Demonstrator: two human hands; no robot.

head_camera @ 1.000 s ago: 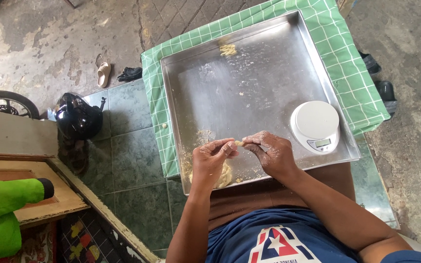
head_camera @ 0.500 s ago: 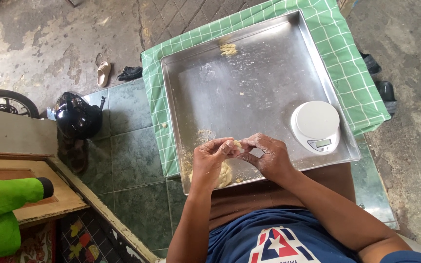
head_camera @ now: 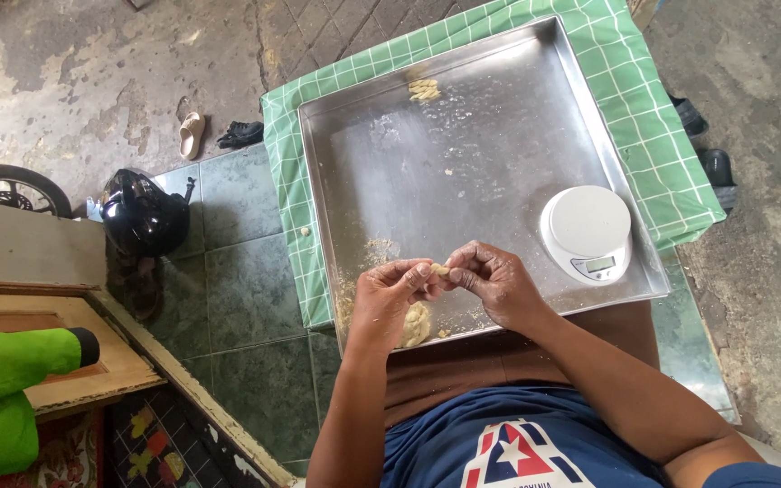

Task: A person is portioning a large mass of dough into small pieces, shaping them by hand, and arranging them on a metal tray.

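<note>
My left hand [head_camera: 392,291] and my right hand [head_camera: 496,282] meet over the near edge of a large square metal tray [head_camera: 481,136]. Between their fingertips they pinch a small piece of pale yellow dough [head_camera: 440,269]. Below my left hand a bigger lump of the same dough [head_camera: 416,325] lies on the tray, partly hidden by the hand. A few shaped dough pieces [head_camera: 424,89] sit at the tray's far edge. Crumbs are scattered over the metal.
A round white kitchen scale [head_camera: 587,231] stands on the tray's near right corner. The tray rests on a green checked cloth [head_camera: 653,117]. A black helmet [head_camera: 142,217], sandals [head_camera: 192,134] and a wheel [head_camera: 20,185] are on the floor at left, a green object [head_camera: 2,380] nearer.
My hands have drawn closer together, and the dough piece that was stretched between them is now bunched small at the fingertips.
</note>
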